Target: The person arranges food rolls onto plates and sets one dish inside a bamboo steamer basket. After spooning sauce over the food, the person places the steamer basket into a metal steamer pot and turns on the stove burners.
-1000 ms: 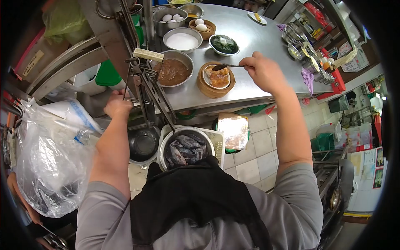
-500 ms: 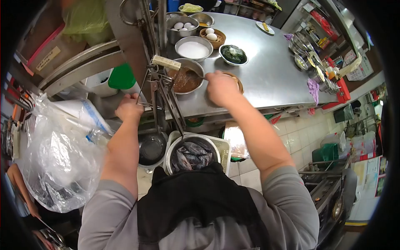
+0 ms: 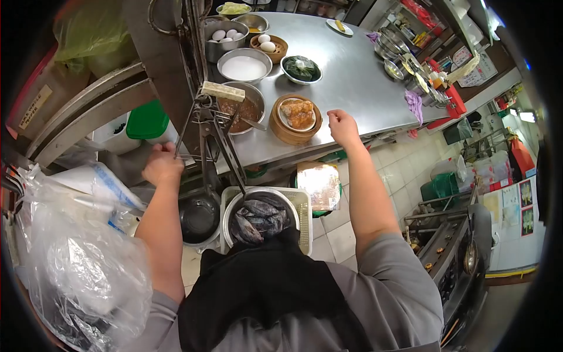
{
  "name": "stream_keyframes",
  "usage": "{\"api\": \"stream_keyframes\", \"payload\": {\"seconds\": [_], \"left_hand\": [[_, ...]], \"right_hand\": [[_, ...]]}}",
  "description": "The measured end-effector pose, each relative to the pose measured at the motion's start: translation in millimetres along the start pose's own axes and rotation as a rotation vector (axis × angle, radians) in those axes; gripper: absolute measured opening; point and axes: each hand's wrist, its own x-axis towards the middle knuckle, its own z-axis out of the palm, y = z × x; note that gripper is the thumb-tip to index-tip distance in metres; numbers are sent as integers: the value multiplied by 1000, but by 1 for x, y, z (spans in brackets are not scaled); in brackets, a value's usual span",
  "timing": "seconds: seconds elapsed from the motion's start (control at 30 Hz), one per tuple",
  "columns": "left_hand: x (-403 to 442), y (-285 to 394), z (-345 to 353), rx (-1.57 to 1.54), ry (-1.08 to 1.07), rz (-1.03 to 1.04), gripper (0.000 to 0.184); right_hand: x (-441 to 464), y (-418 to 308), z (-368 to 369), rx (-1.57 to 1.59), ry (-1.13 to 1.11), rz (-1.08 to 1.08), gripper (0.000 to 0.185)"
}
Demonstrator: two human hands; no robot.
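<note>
Head view: a round bamboo steamer (image 3: 297,136) is set near the front edge of a steel table (image 3: 346,76), and in it a small dish (image 3: 284,122) of glossy brown food (image 3: 298,112) is held. To its right, the right hand (image 3: 342,128) is held just beside it, near the table's edge; its fingers are curled inward, but whether the tips are pressed together cannot be told. Beyond, a broad stretch of bare steel is left open toward the far right. On the left, room is tightly limited: the steamer is flanked by a sauce bowl (image 3: 261,101), over whose rim a spoon handle (image 3: 254,124) is rested, and that bowl is partly hidden by a metal rack (image 3: 208,129). Behind the steamer, a bowl of green leaves (image 3: 301,69) is placed. The left hand (image 3: 162,165) is positioned at the rack's near side, its fingers bent; what is pinched, if anything, cannot be told. Below the table edge, a bowl of fish (image 3: 261,222) is seated in a white basket (image 3: 306,217).
</note>
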Motion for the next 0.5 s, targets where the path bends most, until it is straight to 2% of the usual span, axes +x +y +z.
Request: {"api": "stream_keyframes", "payload": {"seconds": [0.03,0.13,0.17,0.27,0.4,0.5], "left_hand": [[1,-2,2,-9,17,17,38],[6,-8,18,-17,109,35,37],[3,-7,16,-11,143,36,37],[-6,-1,3,-53,141,27,38],[-12,8,-5,-54,197,-4,40],[-7,2,5,-136,266,-1,36]], "right_hand": [[9,8,3,-3,-32,10,37],[11,-33,-5,31,-289,220,47],[16,-35,-4,25,-369,212,52],[24,-39,-8,-21,-536,203,50],[26,-35,-14,-27,-643,252,49],[10,-31,-24,96,-652,332,51]]}}
